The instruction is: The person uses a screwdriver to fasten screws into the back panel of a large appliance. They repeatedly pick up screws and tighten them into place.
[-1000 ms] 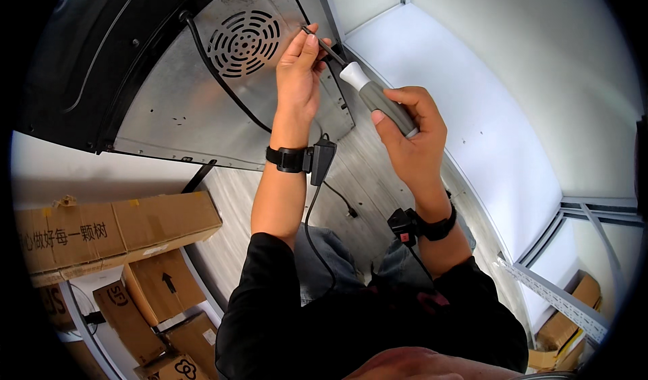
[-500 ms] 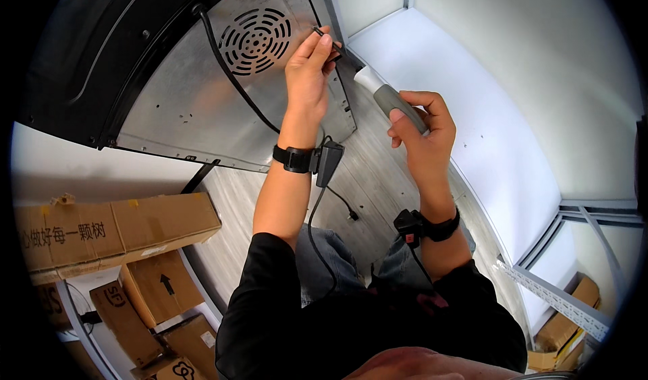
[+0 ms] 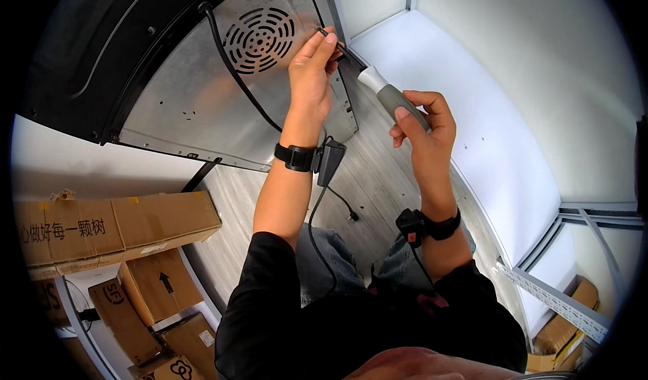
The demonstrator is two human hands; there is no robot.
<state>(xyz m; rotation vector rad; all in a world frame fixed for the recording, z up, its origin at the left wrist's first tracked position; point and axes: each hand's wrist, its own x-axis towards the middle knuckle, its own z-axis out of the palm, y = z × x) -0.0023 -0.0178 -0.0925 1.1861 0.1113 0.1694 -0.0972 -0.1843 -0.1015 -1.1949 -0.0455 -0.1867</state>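
Observation:
A screwdriver (image 3: 393, 98) with a grey and white handle and a dark shaft slants up to the left. My right hand (image 3: 432, 120) is closed round the back part of its handle. The fingers of my left hand (image 3: 314, 59) pinch the shaft near its tip; a small dark end pokes out past the thumb, too small to make out fully. Just behind these fingertips is the right edge of a bare metal panel (image 3: 202, 103) with a round slotted vent (image 3: 260, 41). Whether the tip touches the panel I cannot tell.
A black power cord (image 3: 233, 73) runs from the black casing (image 3: 74, 63) down behind my left wrist. Its plug (image 3: 353, 215) hangs above the wood-look floor (image 3: 368, 171). Cardboard boxes (image 3: 162, 221) stand lower left. A white shelf (image 3: 466, 123) with a metal frame lies right.
The screwdriver's handle has shifted slightly to the right, and more of its shaft shows beyond my left fingers. Both hands keep almost the same grip.

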